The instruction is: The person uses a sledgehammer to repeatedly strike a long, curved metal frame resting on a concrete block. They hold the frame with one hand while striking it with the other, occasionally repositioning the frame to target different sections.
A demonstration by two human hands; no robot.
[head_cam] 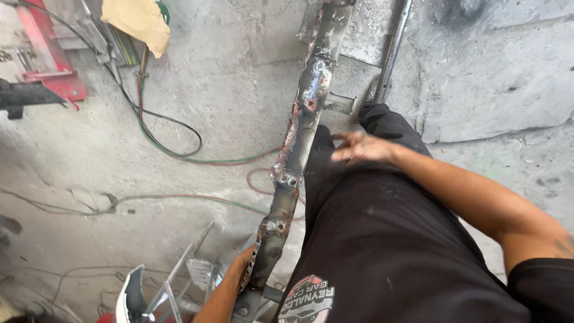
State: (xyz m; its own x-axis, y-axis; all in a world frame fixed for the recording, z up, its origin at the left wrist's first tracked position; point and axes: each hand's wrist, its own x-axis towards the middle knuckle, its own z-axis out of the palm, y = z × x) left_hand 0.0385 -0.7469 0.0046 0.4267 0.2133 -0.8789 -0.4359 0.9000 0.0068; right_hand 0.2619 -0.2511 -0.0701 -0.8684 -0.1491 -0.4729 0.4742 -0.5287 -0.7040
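A long rusty metal frame rail (299, 137) with weld spots and holes runs from the top centre down to the bottom centre. My left hand (242, 266) wraps around its lower end, next to a perforated strip. My right hand (359, 147) is blurred with motion, fingers spread, just right of the rail's middle and above my leg in black trousers (382, 239). It holds nothing and I cannot tell whether it touches the rail.
Green and red hoses (179, 152) curl over the concrete floor. A red machine (45, 54) and a yellow cloth (137, 24) lie at the top left. A thin steel bar (391, 51) stands right of the rail. A white panel (128, 296) and metal brackets (200, 269) sit at the bottom left.
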